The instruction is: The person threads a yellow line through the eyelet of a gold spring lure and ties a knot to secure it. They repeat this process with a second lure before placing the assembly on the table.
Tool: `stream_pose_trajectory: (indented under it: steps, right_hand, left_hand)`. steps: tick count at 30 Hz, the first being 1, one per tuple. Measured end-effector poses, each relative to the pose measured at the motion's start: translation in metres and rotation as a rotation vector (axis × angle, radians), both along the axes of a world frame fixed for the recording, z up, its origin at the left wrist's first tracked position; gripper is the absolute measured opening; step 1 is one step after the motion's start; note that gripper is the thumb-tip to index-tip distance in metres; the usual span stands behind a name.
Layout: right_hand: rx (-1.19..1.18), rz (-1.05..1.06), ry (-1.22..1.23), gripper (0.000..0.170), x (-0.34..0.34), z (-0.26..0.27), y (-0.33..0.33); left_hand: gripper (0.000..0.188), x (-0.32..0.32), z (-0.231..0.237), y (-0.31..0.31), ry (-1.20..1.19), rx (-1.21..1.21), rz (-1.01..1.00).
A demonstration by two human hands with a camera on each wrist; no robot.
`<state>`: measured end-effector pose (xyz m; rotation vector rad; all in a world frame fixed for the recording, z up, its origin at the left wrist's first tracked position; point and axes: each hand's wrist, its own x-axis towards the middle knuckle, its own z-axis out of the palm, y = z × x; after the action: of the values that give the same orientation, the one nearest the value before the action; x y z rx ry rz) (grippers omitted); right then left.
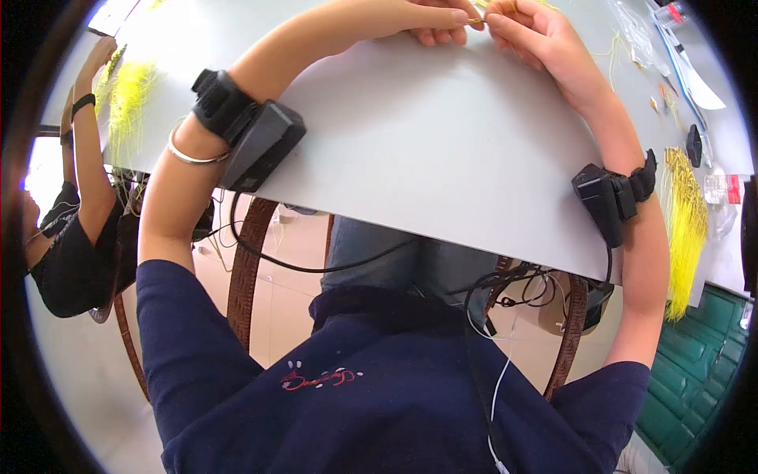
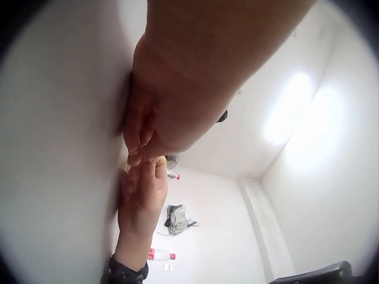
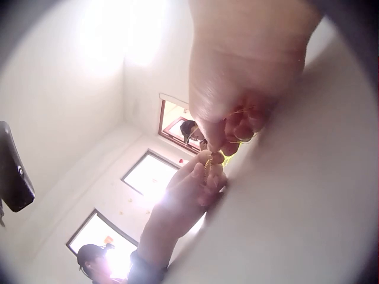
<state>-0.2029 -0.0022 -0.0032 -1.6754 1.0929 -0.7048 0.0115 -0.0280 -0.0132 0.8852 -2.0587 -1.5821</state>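
At the far top of the head view, both hands meet close over the pale table. Between their fingertips runs a thin gold-yellow cord. My left hand pinches it from one side, thumb stretched toward the other hand. On the opposite side my right hand pinches it with thumb and forefinger. The right wrist view shows a twisted gold length of cord lying against the left fingers, and bright yellow strands hanging below the right fingers. In the left wrist view the fingers hide most of the cord.
A bundle of yellow strands with gold tops lies at the table's right side, near a dark small object. Clear plastic lies at the upper right. At left, another person works by more yellow strands. Black cables hang below the table edge.
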Motion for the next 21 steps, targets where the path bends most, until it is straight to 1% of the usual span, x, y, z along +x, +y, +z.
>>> stream_pose_trajectory:
  steps: [1, 4, 5, 6, 7, 8, 11, 14, 16, 21]
  right_hand:
    - [0.008, 0.027, -0.022, 0.013, -0.001, -0.001, -0.001]
    - [-0.019, 0.018, -0.057, 0.013, 0.000, -0.005, -0.002]
    - [-0.037, 0.027, -0.110, 0.013, 0.000, -0.009, -0.004]
    - [-0.034, 0.030, -0.109, 0.013, -0.001, -0.009, -0.002]
    - [-0.031, 0.021, -0.055, 0.014, -0.001, -0.005, -0.001]
    - [-0.030, 0.009, -0.006, 0.014, -0.001, -0.002, -0.002]
    - [-0.062, 0.011, -0.028, 0.014, -0.003, -0.007, -0.003]
    - [-0.010, 0.021, -0.042, 0.014, -0.002, -0.006, -0.004]
    - [-0.031, 0.017, -0.047, 0.014, -0.002, -0.007, -0.005]
    - [-0.057, 0.006, -0.017, 0.015, -0.001, -0.008, -0.003]
  left_hand:
    - [0.031, -0.001, 0.000, 0.001, 0.006, 0.000, -0.007]
    - [0.029, 0.000, 0.004, 0.004, -0.013, 0.002, 0.000]
    - [0.029, 0.000, 0.008, 0.006, -0.064, -0.004, 0.022]
    - [0.028, 0.000, 0.010, 0.007, -0.113, -0.017, 0.048]
    - [0.028, 0.001, 0.006, 0.006, -0.049, -0.006, 0.031]
    - [0.028, 0.001, 0.006, 0.004, -0.056, -0.014, 0.036]
    - [0.028, -0.002, 0.005, 0.006, -0.049, 0.018, 0.016]
    - [0.028, -0.002, 0.010, 0.009, -0.123, -0.002, 0.082]
    - [0.029, -0.002, 0.008, 0.008, -0.062, -0.014, 0.039]
    - [0.029, 0.000, 0.003, 0.004, -0.048, -0.040, 0.015]
